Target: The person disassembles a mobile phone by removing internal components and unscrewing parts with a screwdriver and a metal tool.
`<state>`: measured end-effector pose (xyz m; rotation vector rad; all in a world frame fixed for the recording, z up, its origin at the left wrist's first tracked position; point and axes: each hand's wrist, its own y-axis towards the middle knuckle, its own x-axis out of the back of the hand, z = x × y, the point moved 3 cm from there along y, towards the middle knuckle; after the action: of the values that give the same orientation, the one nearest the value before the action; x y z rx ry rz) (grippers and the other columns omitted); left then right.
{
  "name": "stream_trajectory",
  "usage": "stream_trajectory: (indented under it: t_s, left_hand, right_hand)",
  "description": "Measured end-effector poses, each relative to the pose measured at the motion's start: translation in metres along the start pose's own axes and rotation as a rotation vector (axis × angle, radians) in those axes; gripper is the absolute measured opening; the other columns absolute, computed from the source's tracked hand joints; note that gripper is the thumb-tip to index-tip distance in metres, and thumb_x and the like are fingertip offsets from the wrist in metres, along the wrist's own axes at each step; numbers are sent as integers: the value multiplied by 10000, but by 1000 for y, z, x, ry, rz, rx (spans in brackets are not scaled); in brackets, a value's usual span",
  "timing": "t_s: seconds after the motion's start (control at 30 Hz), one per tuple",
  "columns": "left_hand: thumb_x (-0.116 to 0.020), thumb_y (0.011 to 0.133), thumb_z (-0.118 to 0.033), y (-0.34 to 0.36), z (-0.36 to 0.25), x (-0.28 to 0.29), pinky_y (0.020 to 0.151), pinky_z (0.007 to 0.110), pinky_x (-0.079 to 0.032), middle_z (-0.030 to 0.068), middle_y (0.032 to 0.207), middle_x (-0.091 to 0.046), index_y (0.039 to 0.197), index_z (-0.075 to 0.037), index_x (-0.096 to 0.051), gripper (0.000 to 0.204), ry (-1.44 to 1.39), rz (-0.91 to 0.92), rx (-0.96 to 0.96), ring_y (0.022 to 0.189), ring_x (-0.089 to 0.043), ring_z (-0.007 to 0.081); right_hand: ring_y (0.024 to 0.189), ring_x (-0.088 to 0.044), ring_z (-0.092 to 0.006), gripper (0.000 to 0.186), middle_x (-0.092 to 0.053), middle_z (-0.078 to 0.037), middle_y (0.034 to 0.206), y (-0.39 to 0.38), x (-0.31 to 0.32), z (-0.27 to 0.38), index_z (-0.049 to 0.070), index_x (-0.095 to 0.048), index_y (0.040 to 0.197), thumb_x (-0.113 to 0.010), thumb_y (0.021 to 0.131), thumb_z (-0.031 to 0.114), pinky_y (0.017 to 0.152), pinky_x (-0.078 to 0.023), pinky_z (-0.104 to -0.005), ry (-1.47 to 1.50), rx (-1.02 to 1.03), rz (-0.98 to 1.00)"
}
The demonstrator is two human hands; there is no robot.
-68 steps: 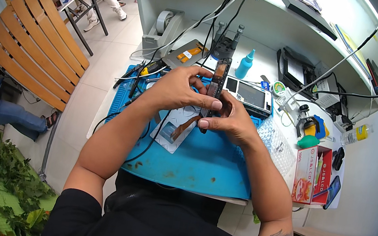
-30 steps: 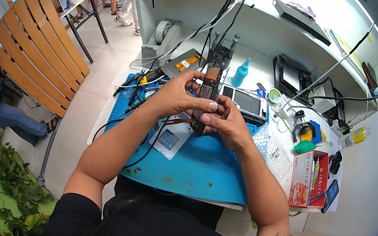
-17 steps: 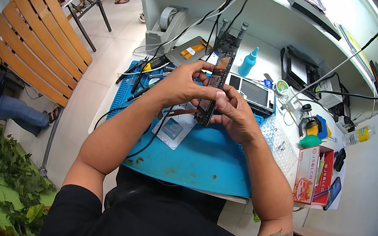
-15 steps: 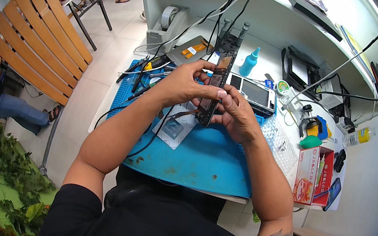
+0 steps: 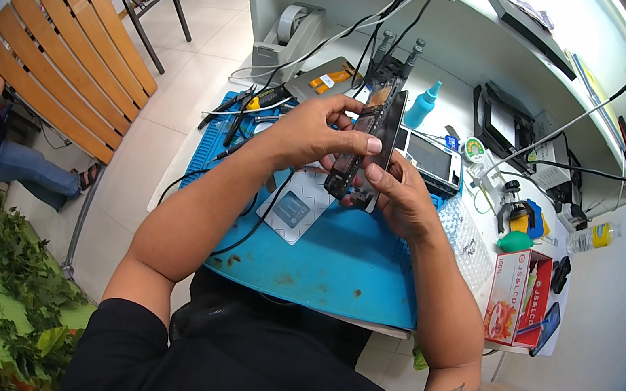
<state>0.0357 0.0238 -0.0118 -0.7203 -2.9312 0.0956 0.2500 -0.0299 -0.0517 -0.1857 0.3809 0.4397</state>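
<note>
My left hand (image 5: pixel 322 136) grips an opened phone (image 5: pixel 361 125) with exposed dark innards, held tilted on edge, its thumb across it. My right hand (image 5: pixel 399 193) holds its lower right side, fingers curled by a black flat panel (image 5: pixel 384 137) that stands just right of the innards; whether they are joined I cannot tell. Below them lie a white patterned card (image 5: pixel 294 213) and a blue work mat (image 5: pixel 300 275), with a black cable running over the mat. A grey plate with orange flex parts (image 5: pixel 323 78) lies beyond my left hand.
A light blue bottle (image 5: pixel 421 106), phone in white frame (image 5: pixel 433 161), bubble wrap (image 5: pixel 461 239), red-and-white box (image 5: pixel 505 300) and green blower (image 5: pixel 516 242) crowd the desk under cables and a shelf (image 5: pixel 440 15). A person sits behind a wooden slatted chair (image 5: pixel 75 43); others stand further back.
The flat panel now shows apart on the right of the innards. Both hands with the phone sit slightly higher in view, and the background has shifted as the view moved.
</note>
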Motion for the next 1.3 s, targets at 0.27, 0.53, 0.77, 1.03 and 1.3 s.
stream_trajectory:
  t_s: [0.27, 0.53, 0.77, 1.03, 1.3]
  left_hand:
    - [-989, 864, -517, -1, -5, 11, 683, 300, -606, 94, 1107, -775, 1580, 91, -612, 1012, -73, -121, -85, 927, -783, 157]
    - [-957, 929, -473, 4, -9, 18, 771, 337, -691, 120, 1188, -739, 1632, 106, -553, 996, -172, -267, -166, 1026, -784, 187]
    - [-853, 969, -496, 1, -12, 16, 847, 360, -679, 98, 1223, -689, 1612, 0, -570, 860, -326, -446, -281, 1015, -769, 211]
    - [-693, 1071, -559, 15, 8, 35, 843, 418, -720, 188, 1270, -765, 1570, 3, -601, 757, -622, 27, -118, 1009, -832, 310]
    - [-472, 1215, -294, 17, 16, 18, 928, 572, -743, 352, 1391, -731, 1635, 117, -466, 588, -653, 177, 133, 1092, -833, 521]
  right_hand:
    - [1174, -698, -237, 834, -672, -155, 1402, 0, 1, 2, -2, -546, 1610, -921, 1008, 438, 930, -680, -518, 32, -25, -36]
    - [1159, -699, -238, 930, -636, -152, 1407, -1, 1, 3, -9, -435, 1666, -909, 1005, 442, 903, -689, -514, 83, -55, -59]
    - [1192, -732, -249, 704, -692, -141, 1377, -2, 2, -6, -9, -498, 1621, -846, 1022, 113, 948, -714, -515, -78, -50, -34]
    - [1136, -771, -263, 539, -737, -171, 1379, -1, 11, 19, -71, -611, 1515, -751, 1034, 131, 878, -741, -526, 4, 198, -138]
    - [1166, -748, -276, 688, -676, -251, 1448, 1, 41, 41, -110, -408, 1644, -684, 1076, 164, 869, -754, -529, 17, 469, -395]
